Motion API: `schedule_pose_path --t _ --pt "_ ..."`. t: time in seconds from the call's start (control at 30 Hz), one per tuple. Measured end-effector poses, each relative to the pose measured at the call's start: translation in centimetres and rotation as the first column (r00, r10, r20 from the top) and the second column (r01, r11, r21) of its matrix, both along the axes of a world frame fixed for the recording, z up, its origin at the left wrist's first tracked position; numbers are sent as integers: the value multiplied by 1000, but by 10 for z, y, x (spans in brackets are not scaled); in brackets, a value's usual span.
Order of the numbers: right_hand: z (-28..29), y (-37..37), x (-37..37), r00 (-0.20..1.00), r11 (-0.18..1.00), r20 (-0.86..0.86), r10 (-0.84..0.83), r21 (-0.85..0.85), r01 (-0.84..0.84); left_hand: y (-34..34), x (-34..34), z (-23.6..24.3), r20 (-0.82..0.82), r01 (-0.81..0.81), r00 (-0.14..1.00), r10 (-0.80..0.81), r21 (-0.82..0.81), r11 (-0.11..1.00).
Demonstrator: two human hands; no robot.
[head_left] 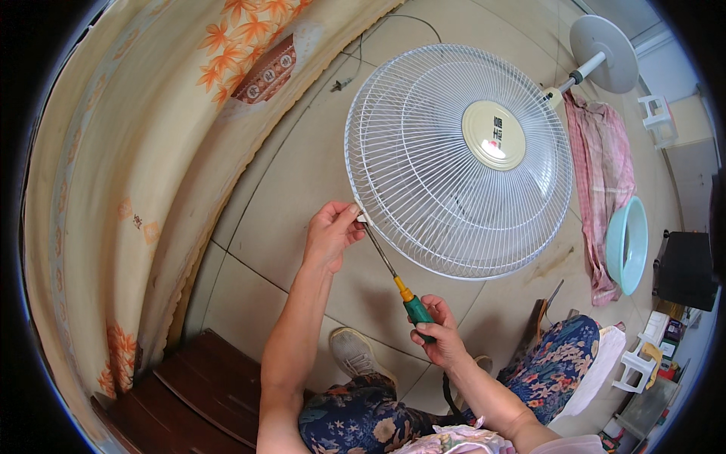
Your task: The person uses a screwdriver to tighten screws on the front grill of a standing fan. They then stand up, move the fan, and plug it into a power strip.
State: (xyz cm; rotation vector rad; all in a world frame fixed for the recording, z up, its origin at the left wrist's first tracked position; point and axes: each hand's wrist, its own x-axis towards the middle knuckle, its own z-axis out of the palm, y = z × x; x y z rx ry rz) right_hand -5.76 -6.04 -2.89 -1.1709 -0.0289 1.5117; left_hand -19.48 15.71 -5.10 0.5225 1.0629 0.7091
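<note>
A standing fan lies on the floor, its white wire grille (408, 189) toward me and its round base (597, 45) at the upper right. My left hand (333, 231) pinches a small white clip (364, 217) on the grille's lower-left rim. My right hand (437, 333) grips a screwdriver (416, 309) with a green and yellow handle; its long metal shaft reaches up to that clip, where the tip is too small to make out.
A patterned curtain (113, 189) lines the left, above dark wooden boards (197, 378). On the tiled floor (265, 257) lie a plug and cord (340, 83). Right are a pink cloth (597, 144), blue basin (626, 246), white stools (656, 121) and black box (684, 268). My legs (552, 363) are below.
</note>
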Motion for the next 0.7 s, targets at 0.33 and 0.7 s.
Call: schedule_pose_path --t 0.33,0.7 --pt "-1 -1 11 923 975 -358 -143 -213 68 -4 4 -2 -33 -61 997 64 85 994" --pt "-8 -13 -3 988 983 -117 -104 -161 85 -21 22 -7 -63 -258 957 284 269 928"
